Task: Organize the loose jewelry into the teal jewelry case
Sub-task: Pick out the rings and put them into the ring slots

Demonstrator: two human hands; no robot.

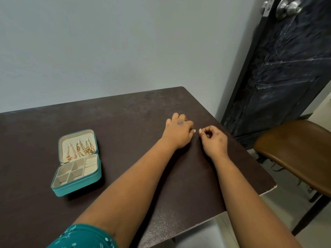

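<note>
Two bare hands meet near the far right part of the dark brown tabletop (125, 122), close to its right edge. The left hand (179, 133) lies knuckles-up with its fingers curled under, so whatever they may hold is hidden; I cannot tell whether they grip anything. The right hand (214, 140) has thumb and forefinger drawn together as if pinching, but any item between them is too small to make out. Their fingertips are nearly touching.

Well apart to the left lies the open teal zip-around jewelry case (77, 161), its cream-lined lid laid back flat toward the wall. Several gold chains and rings (80, 149) hang inside the lid; individual pieces blur together. The base has divided cream compartments and ring rolls, and their contents cannot be read.

Bare tabletop stretches between case and hands. Beyond the table's chipped right corner stands a brown padded chair (295, 154), partly cut off, beside a dark marbled door (279, 65) with a metal knob. A teal patterned sleeve (80, 237) is cropped at the bottom.
</note>
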